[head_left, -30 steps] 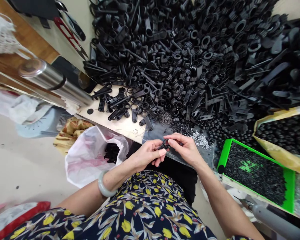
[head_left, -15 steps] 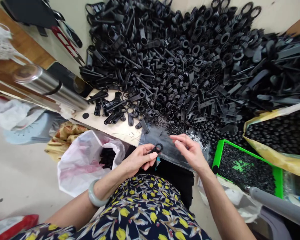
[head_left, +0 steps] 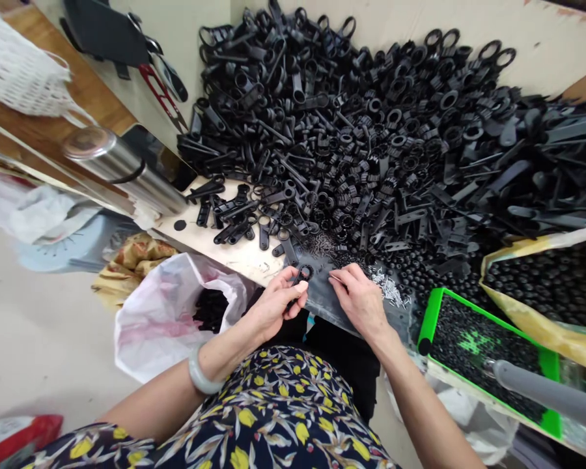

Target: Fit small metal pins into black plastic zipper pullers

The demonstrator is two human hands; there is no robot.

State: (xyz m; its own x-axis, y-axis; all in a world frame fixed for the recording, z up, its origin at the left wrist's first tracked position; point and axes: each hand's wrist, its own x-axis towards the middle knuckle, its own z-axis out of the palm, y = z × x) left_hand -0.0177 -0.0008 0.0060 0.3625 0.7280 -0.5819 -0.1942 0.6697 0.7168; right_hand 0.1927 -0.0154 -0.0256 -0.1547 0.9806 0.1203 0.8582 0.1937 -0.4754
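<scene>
A black plastic part with a toothed ring at its end is pinched between the thumb and fingers of my left hand, ring upward. To its right, my right hand has thumb and fingertips pressed together just above a dark mat; whatever is between them is too small to make out. Small silver pins lie in a heap beyond the right hand. Tiny brownish metal pieces are scattered at the mat's far edge. Several ring-ended black parts rest on the pale board at the left.
A large heap of black parts covers the back. A green-rimmed tray of tiny black pieces and a yellow-edged sack stand right, with a grey bar nearby. Left are a steel flask and a white bag.
My left hand has turned the black part more upright and raised it slightly. My right hand's fingers have drawn together over the mat. The whole view has shifted a little.
</scene>
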